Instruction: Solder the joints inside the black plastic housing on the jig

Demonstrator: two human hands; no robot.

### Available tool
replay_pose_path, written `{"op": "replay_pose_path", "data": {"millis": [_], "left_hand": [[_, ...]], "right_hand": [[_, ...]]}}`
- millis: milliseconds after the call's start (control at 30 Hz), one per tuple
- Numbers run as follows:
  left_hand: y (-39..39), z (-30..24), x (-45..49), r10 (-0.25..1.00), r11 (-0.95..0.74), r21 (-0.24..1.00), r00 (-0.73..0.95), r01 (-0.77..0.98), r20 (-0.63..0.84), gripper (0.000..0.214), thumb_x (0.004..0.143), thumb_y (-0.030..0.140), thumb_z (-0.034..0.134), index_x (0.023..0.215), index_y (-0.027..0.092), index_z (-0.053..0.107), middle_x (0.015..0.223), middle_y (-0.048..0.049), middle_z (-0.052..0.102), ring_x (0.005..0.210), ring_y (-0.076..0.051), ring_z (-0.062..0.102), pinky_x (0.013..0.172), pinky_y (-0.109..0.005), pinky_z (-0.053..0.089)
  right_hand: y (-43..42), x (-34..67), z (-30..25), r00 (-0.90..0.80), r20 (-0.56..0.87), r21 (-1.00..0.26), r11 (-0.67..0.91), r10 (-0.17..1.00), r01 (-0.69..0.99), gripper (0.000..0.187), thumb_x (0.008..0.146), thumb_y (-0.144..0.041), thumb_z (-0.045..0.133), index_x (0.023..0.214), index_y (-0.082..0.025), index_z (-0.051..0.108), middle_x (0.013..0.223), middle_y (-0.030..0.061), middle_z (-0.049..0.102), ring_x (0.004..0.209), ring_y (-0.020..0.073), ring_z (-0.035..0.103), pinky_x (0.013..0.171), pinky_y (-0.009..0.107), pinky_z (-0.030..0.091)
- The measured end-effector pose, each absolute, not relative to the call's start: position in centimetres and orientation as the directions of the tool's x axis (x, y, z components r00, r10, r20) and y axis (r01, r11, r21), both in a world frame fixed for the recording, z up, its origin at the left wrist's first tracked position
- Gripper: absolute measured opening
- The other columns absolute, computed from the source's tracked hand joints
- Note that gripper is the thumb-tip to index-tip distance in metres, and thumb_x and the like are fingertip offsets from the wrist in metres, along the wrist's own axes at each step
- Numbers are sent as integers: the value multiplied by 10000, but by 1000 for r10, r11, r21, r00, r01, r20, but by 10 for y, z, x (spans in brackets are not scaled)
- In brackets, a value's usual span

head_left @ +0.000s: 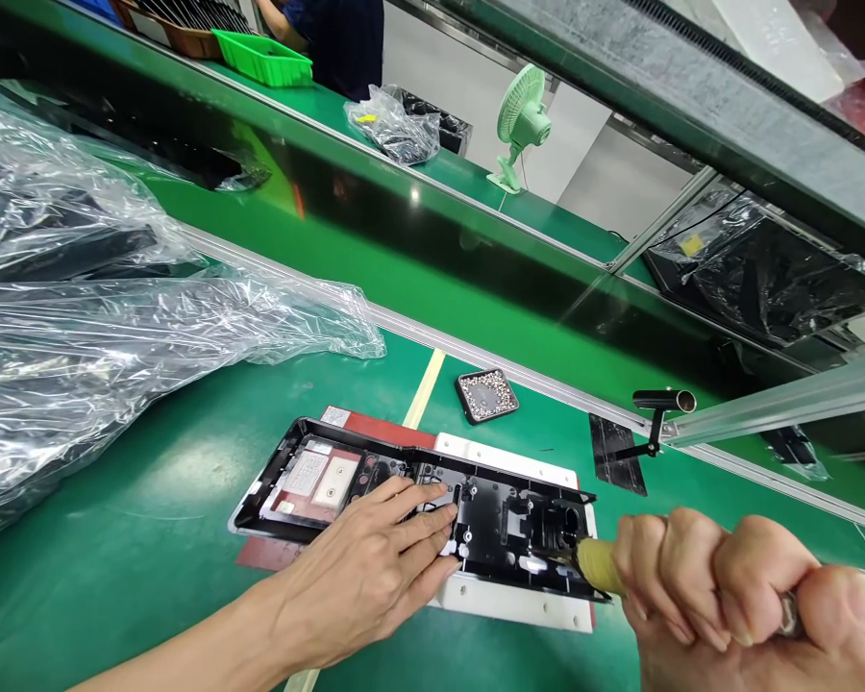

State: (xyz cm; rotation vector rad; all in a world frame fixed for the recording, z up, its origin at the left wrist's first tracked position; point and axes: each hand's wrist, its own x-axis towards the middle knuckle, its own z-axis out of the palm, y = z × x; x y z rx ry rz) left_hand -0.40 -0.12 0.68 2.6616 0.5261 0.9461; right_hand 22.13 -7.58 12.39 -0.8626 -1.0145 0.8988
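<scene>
A long black plastic housing (486,524) lies face up, its ribs and screw posts showing, on a fixture with white blocks (508,604) and a reddish base (259,553). My left hand (385,553) rests flat across the housing's middle, fingers stretched out and pressing on it. In my right hand (721,586), with the fingers wrapped round it, is a screwdriver with a yellowish nose (600,565). Its dark shaft points left into the housing's right end. The tip's exact contact is too small to tell. Most of the tool is hidden by my fingers.
Beyond the fixture sits a small tray of screws (488,395). Clear plastic bags with dark parts (151,317) cover the left side. A metal rail (404,327) borders the green conveyor. At right, a black tube holder (663,402) projects from a post. A person, a green bin (263,60) and a fan (523,111) are across.
</scene>
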Motion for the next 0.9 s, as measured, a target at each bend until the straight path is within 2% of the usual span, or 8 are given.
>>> {"op": "replay_pose_path", "data": {"millis": [333, 700, 900], "left_hand": [[-2, 5, -5, 426, -894, 374, 726, 247, 539, 225, 1035, 253, 560, 1116, 153, 744, 1182, -56, 763, 1191, -259, 661, 985, -424, 504], [-2, 7, -4, 419, -899, 360, 729, 250, 541, 232, 1051, 257, 536, 1111, 147, 731, 1203, -20, 757, 1183, -266, 658, 976, -428, 490], [-2, 5, -4, 423, -896, 368, 728, 249, 539, 235, 1053, 263, 539, 1109, 143, 733, 1204, -21, 756, 1192, -266, 655, 991, -430, 479]], "right_hand": [[-76, 223, 119, 286, 327, -890, 395, 901, -228, 404, 952, -436, 447, 632, -197, 388, 493, -40, 327, 413, 97, 355, 409, 249, 370], [-77, 221, 120, 284, 326, -889, 394, 902, -233, 420, 981, -435, 381, 637, -201, 438, 496, -33, 316, 413, 101, 341, 411, 253, 336], [-76, 218, 121, 275, 353, -889, 412, 894, -200, 434, 977, -435, 394, 617, -194, 370, 479, -30, 293, 406, 96, 317, 406, 247, 330]]}}
